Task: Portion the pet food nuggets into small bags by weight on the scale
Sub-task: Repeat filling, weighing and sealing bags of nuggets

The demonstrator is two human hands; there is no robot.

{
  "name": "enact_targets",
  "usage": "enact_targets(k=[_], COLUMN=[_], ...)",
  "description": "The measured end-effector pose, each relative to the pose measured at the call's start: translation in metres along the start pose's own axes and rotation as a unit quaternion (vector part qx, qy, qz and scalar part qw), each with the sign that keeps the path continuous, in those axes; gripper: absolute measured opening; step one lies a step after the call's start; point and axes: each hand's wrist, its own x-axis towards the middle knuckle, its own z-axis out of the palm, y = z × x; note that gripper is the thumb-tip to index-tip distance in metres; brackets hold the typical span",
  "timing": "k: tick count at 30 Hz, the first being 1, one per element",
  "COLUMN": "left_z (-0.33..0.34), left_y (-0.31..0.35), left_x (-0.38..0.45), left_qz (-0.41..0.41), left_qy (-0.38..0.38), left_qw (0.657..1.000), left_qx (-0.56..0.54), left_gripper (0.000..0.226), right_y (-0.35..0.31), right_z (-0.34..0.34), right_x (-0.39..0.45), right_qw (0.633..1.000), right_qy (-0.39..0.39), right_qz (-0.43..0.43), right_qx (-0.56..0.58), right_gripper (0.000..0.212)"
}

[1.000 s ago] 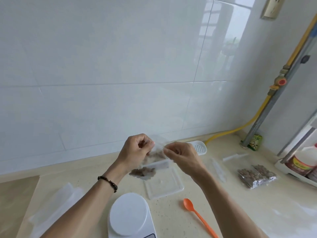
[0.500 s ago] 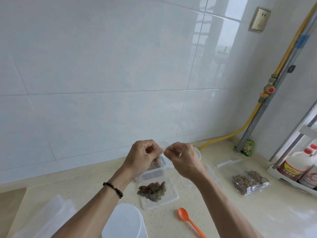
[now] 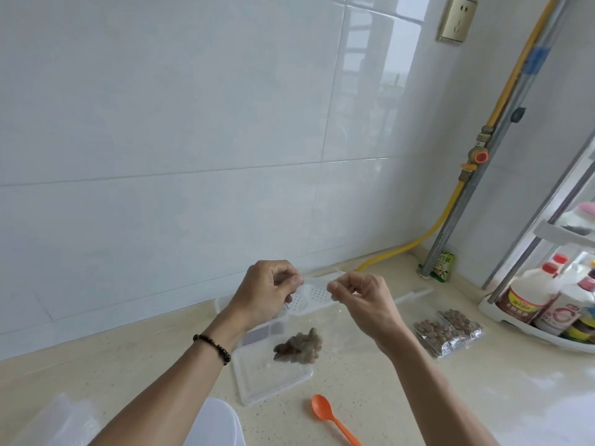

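Observation:
My left hand [image 3: 269,292] and my right hand [image 3: 360,299] each pinch one end of the top edge of a small clear bag [image 3: 325,317], held above the counter. A clump of brown pet food nuggets [image 3: 299,346] sits at the bottom of the bag. Under it lies an open clear plastic container [image 3: 273,383]. The white scale [image 3: 214,424] shows at the bottom edge, partly cut off, below my left forearm. An orange spoon [image 3: 323,408] lies on the counter to the right of the scale.
Two filled bags of nuggets [image 3: 449,331] lie to the right. A white perforated scoop [image 3: 310,296] rests behind the held bag. Clear empty bags [image 3: 54,423] lie at the bottom left. A rack with bottles [image 3: 547,312] stands at the far right, and a yellow hose [image 3: 392,252] runs along the wall.
The bag now hangs straight down between my hands, with the nuggets settled lower at its bottom. My fingertips have drawn a little apart along the top edge. The camera has shifted.

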Motion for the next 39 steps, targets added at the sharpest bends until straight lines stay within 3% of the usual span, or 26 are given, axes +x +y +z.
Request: enact_targets(k=[4,6,10,13,15,21,25,31,39], left_z=[0.037,0.06,0.114,0.161,0.198,0.312,0.377,0.432,0.44], left_y=[0.005,0.006,0.007,0.0,-0.012,-0.056,-0.076,-0.111,-0.131], left_x=[0.024,0.038,0.079,0.12,0.147,0.229,0.269,0.293,0.292], left_qz=[-0.011,-0.019,-0.026,-0.052,-0.073,-0.093,-0.087,-0.129,-0.141], left_qy=[-0.004,-0.021,-0.012,0.043,0.058,-0.014,-0.06,-0.084,-0.095], left_qw=[1.0,0.998,0.992,0.987,0.988,0.992,0.979,0.967,0.961], left_qx=[-0.027,-0.062,-0.124,-0.145,-0.12,0.08,0.177,0.204,0.219], left_gripper=[0.013,0.013,0.014,0.014,0.013,0.015,0.02,0.03,0.028], right_y=[0.023,0.042,0.098,0.157,0.193,0.287,0.33,0.381,0.405], right_z=[-0.029,-0.046,-0.083,-0.122,-0.154,-0.249,-0.288,-0.305,-0.299], right_x=[0.009,0.015,0.031,0.048,0.058,0.087,0.106,0.12,0.12], right_qw=[0.996,0.991,0.981,0.978,0.977,0.961,0.95,0.936,0.912], right_qy=[0.01,-0.028,-0.115,-0.125,-0.108,-0.025,0.007,0.031,0.026], right_qz=[0.029,0.055,0.126,0.156,0.179,0.269,0.3,0.315,0.305], right_qx=[0.085,0.123,0.088,0.064,0.034,-0.064,-0.09,-0.155,-0.273], right_gripper=[0.023,0.028,0.054,0.019,0.007,0.02,0.016,0.008,0.047])
